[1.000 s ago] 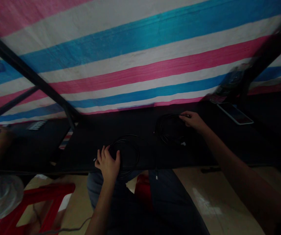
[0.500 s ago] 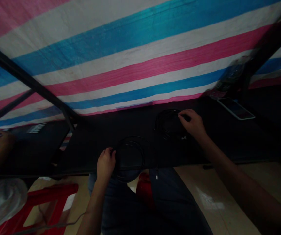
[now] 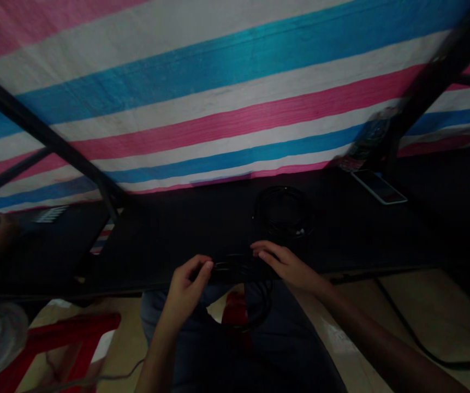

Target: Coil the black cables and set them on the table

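Head view: my left hand (image 3: 186, 283) pinches the black cable coil (image 3: 235, 266) at the near edge of the black table (image 3: 169, 234). My right hand (image 3: 287, 265) lies on the coil's right side, but I cannot tell whether it grips. The coil droops over my lap. A second coil (image 3: 284, 214) lies farther back.

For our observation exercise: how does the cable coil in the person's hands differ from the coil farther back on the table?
The held coil is held by the left hand and right hand, partly hanging off the table; the far coil lies flat, untouched. The held coil looks flattened; the far coil round. Both are black.
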A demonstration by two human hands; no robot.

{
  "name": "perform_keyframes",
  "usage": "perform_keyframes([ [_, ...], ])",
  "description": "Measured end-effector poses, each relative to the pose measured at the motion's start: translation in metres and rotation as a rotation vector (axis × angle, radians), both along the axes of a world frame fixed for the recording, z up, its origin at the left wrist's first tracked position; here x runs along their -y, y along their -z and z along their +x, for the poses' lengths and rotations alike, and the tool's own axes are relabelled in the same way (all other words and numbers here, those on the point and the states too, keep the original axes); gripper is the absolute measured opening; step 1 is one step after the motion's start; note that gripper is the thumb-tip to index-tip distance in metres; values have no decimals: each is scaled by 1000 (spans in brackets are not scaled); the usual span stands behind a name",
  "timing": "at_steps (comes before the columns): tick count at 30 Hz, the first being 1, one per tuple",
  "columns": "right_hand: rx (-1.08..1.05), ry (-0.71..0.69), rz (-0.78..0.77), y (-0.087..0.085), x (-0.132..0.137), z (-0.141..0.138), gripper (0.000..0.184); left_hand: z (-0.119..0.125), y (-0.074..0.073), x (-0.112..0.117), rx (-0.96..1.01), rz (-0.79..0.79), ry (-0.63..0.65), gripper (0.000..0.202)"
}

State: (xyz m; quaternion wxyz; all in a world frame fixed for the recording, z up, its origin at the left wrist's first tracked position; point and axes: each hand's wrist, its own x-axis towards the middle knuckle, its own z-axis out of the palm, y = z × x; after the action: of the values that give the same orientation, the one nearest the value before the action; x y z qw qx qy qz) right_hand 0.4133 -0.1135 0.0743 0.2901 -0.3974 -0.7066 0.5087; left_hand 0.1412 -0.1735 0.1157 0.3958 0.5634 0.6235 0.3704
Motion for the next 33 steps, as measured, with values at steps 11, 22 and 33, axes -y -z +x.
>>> perform_keyframes([
  [11, 115, -243, -120, -42, 11, 25, 45, -36, -19, 25, -152, 41, -96, 40],
  [22, 470, -263, -304, -13, 11, 81, 51, -64, -2, 45, -355, 85, -284, 44],
  [33, 374, -5, -151, -9, 23, 101, 59, -50, 11, 37, -338, -169, 150, 35],
])
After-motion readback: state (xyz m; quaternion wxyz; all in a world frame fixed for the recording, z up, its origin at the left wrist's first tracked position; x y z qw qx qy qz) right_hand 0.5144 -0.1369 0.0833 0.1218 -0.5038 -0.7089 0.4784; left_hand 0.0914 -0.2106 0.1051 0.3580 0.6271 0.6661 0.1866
